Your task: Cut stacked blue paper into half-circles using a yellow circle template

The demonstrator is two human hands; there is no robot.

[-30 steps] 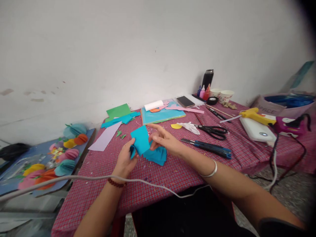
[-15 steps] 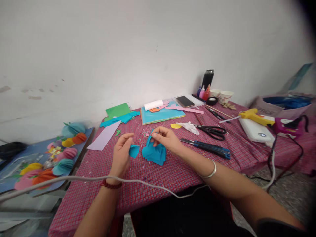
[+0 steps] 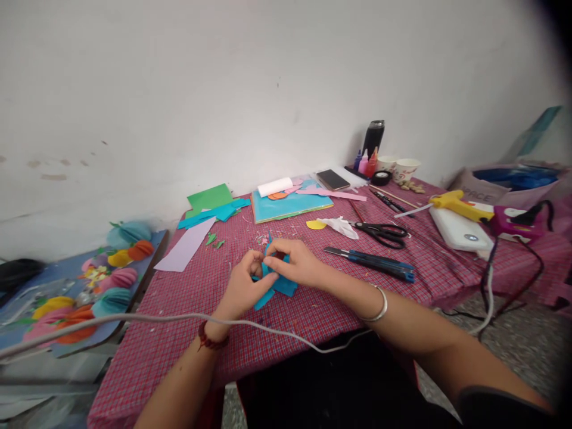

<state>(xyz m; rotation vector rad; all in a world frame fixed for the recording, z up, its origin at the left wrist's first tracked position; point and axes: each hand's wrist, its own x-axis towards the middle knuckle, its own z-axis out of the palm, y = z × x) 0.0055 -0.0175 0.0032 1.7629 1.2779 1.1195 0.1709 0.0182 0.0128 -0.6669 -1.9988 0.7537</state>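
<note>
Both hands meet over the checked tablecloth (image 3: 179,325), working on blue paper pieces (image 3: 286,287). My left hand (image 3: 247,283) is closed with thumb and fingers pinching a small blue paper piece (image 3: 264,300). Against it, my right hand (image 3: 295,262) pinches a bundle of blue paper whose tip shows above the fingers. The fingers hide where the pieces meet. To the right lie a utility knife (image 3: 370,264) with its blade out and black scissors (image 3: 379,233). A yellow paper scrap (image 3: 316,224) and a crumpled white tissue (image 3: 342,227) are beside the scissors.
A white cable (image 3: 179,317) crosses in front of my forearms. Coloured sheets (image 3: 292,207) and a phone (image 3: 333,179) lie at the back. A yellow glue gun (image 3: 462,205) rests on a white box (image 3: 462,231) at right. Paper pumpkins (image 3: 111,301) fill the left board.
My left hand has moved right with its small blue paper piece and now touches the blue paper in my right hand. The view has shifted slightly.
</note>
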